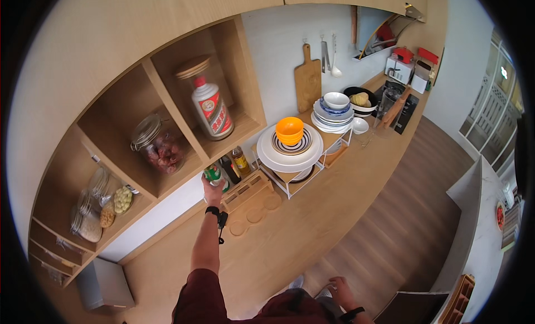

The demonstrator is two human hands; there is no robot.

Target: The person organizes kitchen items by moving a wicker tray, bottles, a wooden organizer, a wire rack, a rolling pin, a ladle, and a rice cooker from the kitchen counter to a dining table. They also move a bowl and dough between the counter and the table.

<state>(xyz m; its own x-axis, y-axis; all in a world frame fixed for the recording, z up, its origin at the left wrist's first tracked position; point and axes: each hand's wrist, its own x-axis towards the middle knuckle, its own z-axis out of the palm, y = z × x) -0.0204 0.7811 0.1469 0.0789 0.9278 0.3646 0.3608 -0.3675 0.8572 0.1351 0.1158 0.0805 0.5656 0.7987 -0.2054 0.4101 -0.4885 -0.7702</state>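
My left hand (212,191) reaches to the back of the wooden counter (322,223), its fingers around a green-and-white container (212,172). Beside that container stand a dark bottle (230,169) and a bottle with yellow contents (240,161). All three are at the back of a wooden rack (246,186) with slots and round recesses. My palm and fingers hide part of the green container. Low beside my body, over the floor, my right hand (342,294) hangs with loosely bent fingers and holds nothing.
Above the counter, an open shelf (175,184) carries glass jars and a white bottle (211,111). To the right, a wire stand (288,186) bears plates and orange bowls (289,131). Farther along stand stacked dishes (333,113) and a blender (388,108).
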